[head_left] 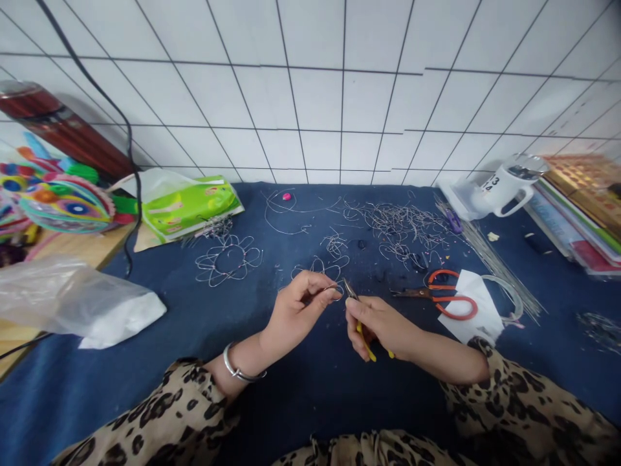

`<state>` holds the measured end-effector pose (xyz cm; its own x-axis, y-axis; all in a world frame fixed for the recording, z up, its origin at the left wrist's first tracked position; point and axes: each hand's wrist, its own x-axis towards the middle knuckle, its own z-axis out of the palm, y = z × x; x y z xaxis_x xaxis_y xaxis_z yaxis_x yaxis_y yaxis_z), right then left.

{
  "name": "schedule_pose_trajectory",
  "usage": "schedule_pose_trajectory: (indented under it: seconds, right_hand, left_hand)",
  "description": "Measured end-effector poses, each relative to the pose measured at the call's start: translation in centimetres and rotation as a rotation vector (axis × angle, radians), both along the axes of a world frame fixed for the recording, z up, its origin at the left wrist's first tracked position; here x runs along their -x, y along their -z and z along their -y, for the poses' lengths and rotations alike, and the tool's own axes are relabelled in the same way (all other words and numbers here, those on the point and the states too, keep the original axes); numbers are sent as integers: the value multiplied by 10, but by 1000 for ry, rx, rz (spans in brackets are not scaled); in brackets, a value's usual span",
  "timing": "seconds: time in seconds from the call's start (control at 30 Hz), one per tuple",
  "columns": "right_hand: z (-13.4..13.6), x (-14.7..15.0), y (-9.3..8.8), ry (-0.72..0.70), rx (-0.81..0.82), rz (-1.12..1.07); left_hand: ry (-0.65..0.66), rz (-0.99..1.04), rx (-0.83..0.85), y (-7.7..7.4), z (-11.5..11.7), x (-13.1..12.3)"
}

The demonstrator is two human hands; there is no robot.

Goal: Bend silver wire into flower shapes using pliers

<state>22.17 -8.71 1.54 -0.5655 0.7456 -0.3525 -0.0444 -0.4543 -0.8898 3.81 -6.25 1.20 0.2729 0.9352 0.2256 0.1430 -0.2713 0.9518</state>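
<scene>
My left hand [301, 309] pinches a thin wire [338, 290] between thumb and fingers; a small curved loop of it sticks out to the right. In my right hand [383, 321] is a pair of pliers [367, 343] with yellow handles, its metal jaws close beside that loop. Whether the jaws touch the wire I cannot tell. Just beyond my left hand lies another bent wire shape [317, 264], partly hidden by the fingers. Further left, a flower-shaped wire ring [229, 260] with looped petals lies flat on the blue cloth [272, 401].
Wire scraps [402, 223] are heaped at the back. Orange-handled scissors [456, 307] lie right, partly over white paper [468, 285], near straight wires [504, 265]. A white mug [507, 191] and books [577, 220] stand back right. A green tissue pack [189, 207] and plastic bag [63, 291] lie left.
</scene>
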Motion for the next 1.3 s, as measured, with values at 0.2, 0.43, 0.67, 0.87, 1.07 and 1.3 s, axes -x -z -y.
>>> schedule_pose_trajectory:
  seconds: [0.2, 0.43, 0.67, 0.87, 1.07, 1.3]
  right_hand:
    - [1, 2, -5, -19, -35, 95]
    - [3, 4, -10, -76, -110, 143]
    - [5, 3, -12, -108, -126, 82]
    - [7, 4, -13, -114, -155, 91]
    - [8, 4, -15, -123, -155, 104]
    - [8, 4, -16, -118, -156, 99]
  left_hand:
    - [-24, -287, -332, -2, -5, 5]
    - [-57, -495, -591, -2, -4, 9]
    - [-114, -435, -767, 3, -3, 12]
    - [-77, -451, -787, 7, -6, 14]
    - [-82, -474, -834, 8, -7, 15]
    - [-61, -522, -922, 6, -8, 16]
